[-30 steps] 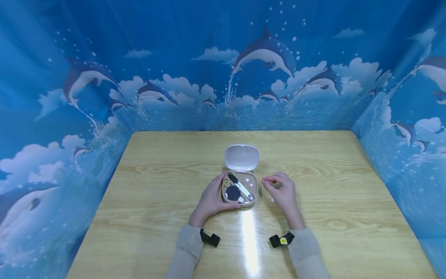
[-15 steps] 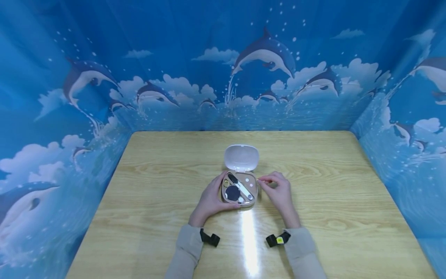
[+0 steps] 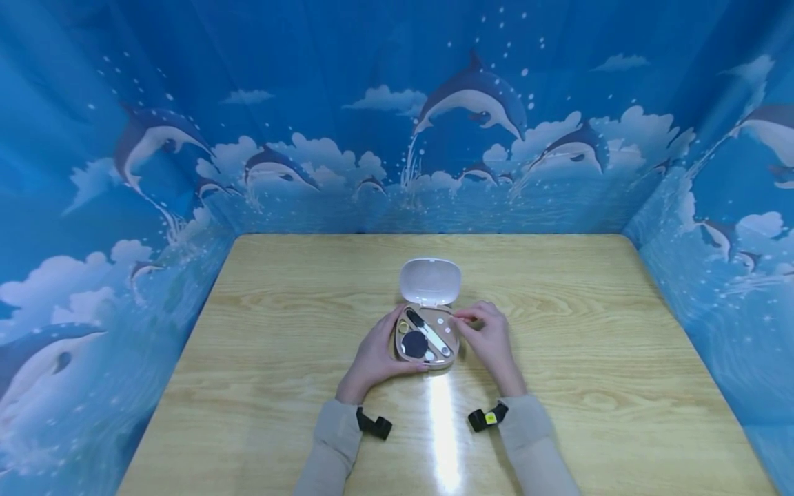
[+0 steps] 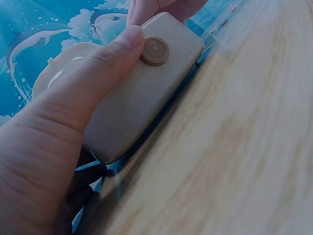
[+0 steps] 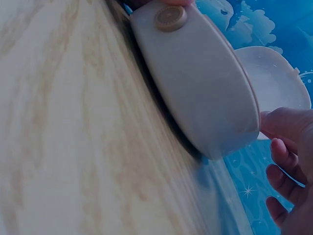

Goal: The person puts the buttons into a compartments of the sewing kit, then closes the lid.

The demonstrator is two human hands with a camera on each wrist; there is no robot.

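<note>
at the case [image 5: 200,88], right fingers [image 5: 288,122], nearer than before

I see two pale-sleeved forearms [image 3: 330,444] stretched forward, a dark strap [image 3: 375,424] at each wrist [image 3: 351,393]. The left grip [image 3: 374,355] curves wide, thumb [image 4: 105,63] apart from fingers [image 3: 389,319]; the right grip [image 3: 493,341] points inward, thumb and forefinger [image 3: 469,312] close together, tips too small to make out.

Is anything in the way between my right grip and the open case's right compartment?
Nothing visible. The right grip is at the case beside that compartment; the lid is open at the far side, and the long tool lies left of the white discs.
</note>
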